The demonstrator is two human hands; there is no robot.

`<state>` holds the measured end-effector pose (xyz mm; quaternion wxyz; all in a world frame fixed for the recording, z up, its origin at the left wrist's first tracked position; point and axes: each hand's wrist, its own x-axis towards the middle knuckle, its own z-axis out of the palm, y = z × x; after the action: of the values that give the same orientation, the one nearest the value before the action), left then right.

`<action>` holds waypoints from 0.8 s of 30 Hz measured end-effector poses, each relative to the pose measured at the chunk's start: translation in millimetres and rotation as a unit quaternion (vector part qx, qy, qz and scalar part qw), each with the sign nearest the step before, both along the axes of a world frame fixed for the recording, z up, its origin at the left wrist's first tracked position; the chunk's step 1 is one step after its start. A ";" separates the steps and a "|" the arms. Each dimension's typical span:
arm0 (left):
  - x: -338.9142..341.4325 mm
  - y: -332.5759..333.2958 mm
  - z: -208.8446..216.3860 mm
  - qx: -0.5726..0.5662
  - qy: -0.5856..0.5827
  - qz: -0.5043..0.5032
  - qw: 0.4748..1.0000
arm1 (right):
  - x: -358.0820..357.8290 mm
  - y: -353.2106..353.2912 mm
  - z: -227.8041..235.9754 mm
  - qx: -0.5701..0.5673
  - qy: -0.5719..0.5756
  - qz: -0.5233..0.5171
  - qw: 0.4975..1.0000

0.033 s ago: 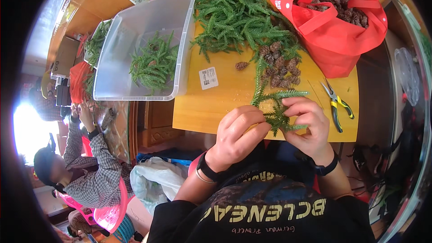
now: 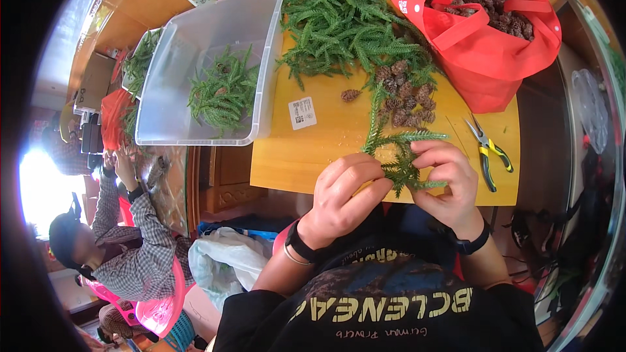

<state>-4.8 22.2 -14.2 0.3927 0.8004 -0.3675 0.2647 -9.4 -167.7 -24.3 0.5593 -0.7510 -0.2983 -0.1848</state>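
Over the near edge of the yellow table, both my hands hold a green artificial pine sprig with several branching tips. My left hand pinches its left side, fingers curled together. On the opposite side my right hand grips the sprig between thumb and fingers. One long tip points up toward the pine cones, which lie in a small heap just beyond my hands. Behind them spreads a big pile of loose green sprigs. Yellow-and-black pliers rest to the right of my right hand, jaws pointing away.
A clear plastic bin with finished-looking sprig clusters stands left. A red bag full of pine cones occupies the far right. A white label card and a single cone lie on the table. Another person works at left.
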 end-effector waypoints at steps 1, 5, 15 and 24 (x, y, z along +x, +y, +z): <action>-1.1 0.6 0.7 0.011 -0.018 0.008 1.000 | 0.2 -1.1 0.9 -0.005 -0.009 0.000 1.000; -4.3 2.3 2.7 0.024 -0.029 0.014 0.999 | -1.6 -0.8 1.3 0.002 0.002 -0.002 1.000; 1.1 -0.7 -1.4 -0.029 0.037 0.027 0.998 | -3.7 -2.5 0.8 0.017 0.029 0.000 0.999; 8.8 20.2 -20.5 -0.281 0.514 0.011 0.810 | 5.1 -33.2 -5.7 -0.186 0.245 -0.114 0.945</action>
<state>4.1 42.4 -34.7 0.7296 0.6778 -0.0127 -0.0897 -4.3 -200.9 -30.0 0.4408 -0.8927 -0.0938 0.0012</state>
